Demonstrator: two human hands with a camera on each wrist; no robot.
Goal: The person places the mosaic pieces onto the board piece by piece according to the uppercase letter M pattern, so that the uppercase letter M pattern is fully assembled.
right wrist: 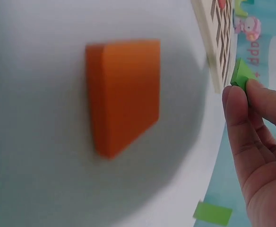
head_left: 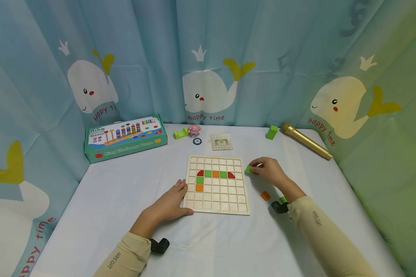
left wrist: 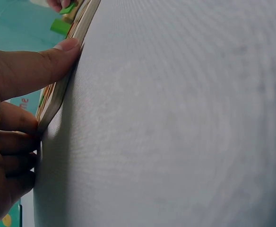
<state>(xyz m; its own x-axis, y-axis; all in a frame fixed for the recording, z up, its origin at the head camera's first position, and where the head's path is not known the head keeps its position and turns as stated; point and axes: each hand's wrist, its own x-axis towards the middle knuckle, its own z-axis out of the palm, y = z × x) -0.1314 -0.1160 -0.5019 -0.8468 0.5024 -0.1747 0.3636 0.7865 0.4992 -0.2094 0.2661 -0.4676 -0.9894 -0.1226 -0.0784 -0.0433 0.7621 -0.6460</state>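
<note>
A wooden grid board [head_left: 225, 196] lies on the white table. Red quarter-round tiles end a row of green and orange square tiles [head_left: 215, 174] on it; below the row's left end sit a green tile [head_left: 200, 179] and an orange tile [head_left: 199, 187]. My left hand [head_left: 171, 202] rests at the board's near left corner, thumb along the near edge, fingers against the left side. Just beyond the board's right edge, my right hand [head_left: 272, 171] pinches a small green tile [right wrist: 242, 73] between thumb and fingertips. A loose orange tile [right wrist: 128, 94] lies on the table below that hand.
Another green piece [head_left: 283, 199] shows beside my right wrist. Behind the board lie a pattern card [head_left: 221, 142], a small pink figure [head_left: 194, 130] and a round token [head_left: 197, 141]. A game box [head_left: 124, 138] stands back left; a green block [head_left: 272, 132] and gold microphone [head_left: 306, 141] back right.
</note>
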